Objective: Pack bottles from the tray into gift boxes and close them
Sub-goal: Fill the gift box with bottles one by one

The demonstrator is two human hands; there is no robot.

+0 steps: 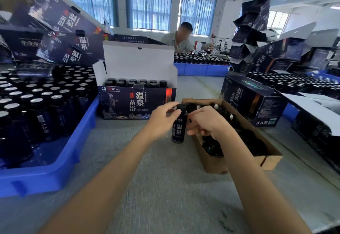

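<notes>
Left of the gift box (136, 103), a blue tray (55, 175) holds many capped bottles (36, 105). The box stands open, lid up. Just before its right corner, the left hand (161, 116) grips the cap of an upright bottle (178, 129). The right hand (207, 121) curls beside it, whether holding anything I cannot tell, over a carton (217, 167) right of the box.

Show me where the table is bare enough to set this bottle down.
Widest bare table lies nearest you, between the blue tray and the cardboard tray, up to the open gift box. A narrower strip runs between that box and the closed gift box. Crowded: both trays and the right edge.
</notes>
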